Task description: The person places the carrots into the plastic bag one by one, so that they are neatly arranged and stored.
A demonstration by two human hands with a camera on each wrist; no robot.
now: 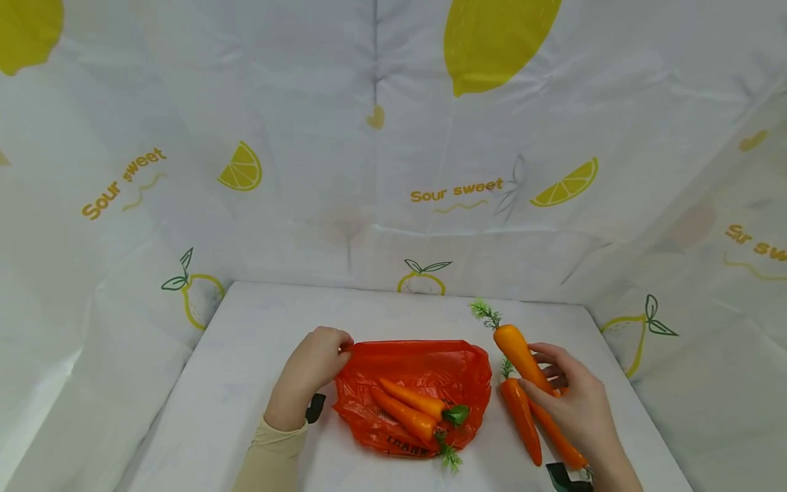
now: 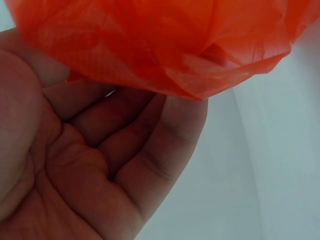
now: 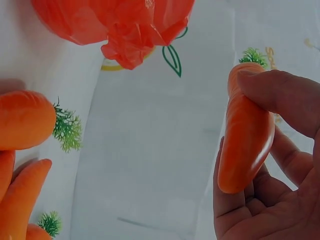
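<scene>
My left hand (image 1: 313, 362) pinches the upper left edge of a red plastic bag (image 1: 424, 355); in the left wrist view, the thin red film (image 2: 165, 55) covers its fingertips. Two orange carrots (image 1: 413, 396) with green tops lie side by side against the bag, their tops toward its near right edge. Whether they lie inside or on it, I cannot tell. To the right of the bag, my right hand (image 1: 574, 396) holds another carrot (image 1: 515, 347) between thumb and fingers, its leafy end pointing away. The right wrist view shows that carrot (image 3: 246, 132) raised, thumb near its leafy end.
Beneath the right hand, a carrot (image 1: 521, 420) and a second one (image 1: 562, 437) lie on the white table (image 1: 295, 307). A white sheet (image 1: 332, 184) printed with lemons hangs behind the table and along both sides.
</scene>
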